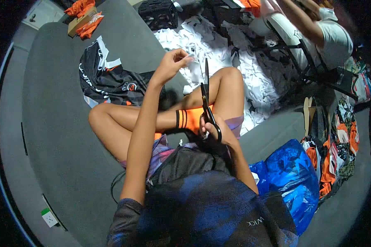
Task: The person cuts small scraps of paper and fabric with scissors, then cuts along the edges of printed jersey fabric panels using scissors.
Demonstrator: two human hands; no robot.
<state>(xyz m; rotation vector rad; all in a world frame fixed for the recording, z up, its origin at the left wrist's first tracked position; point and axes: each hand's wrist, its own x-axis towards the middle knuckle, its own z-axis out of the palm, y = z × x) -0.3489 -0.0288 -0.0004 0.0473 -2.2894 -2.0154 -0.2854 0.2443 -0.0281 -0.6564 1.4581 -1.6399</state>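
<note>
My left hand (173, 65) is raised over my crossed legs, its thumb and fingers pinched on a small pale scrap (190, 59) that is blurred. In my right hand (217, 128), close to my lap, is a pair of black scissors (205, 99). Their blades point up and away from me, slightly parted, with the tips just right of the pale scrap. Below the scissors is an orange sock (189, 118) with black stripes on my leg. A black jersey (111, 80) with white lettering lies on the grey seat to the left of my left forearm.
White scraps (255, 92) cover the floor ahead. Blue plastic bag (290, 177) stands at my right, near a pile of orange, black and white clothes (327, 164). A box with orange cloth (80, 25) sits far left. Another person (334, 41) works upper right beside a black-framed chair (303, 55).
</note>
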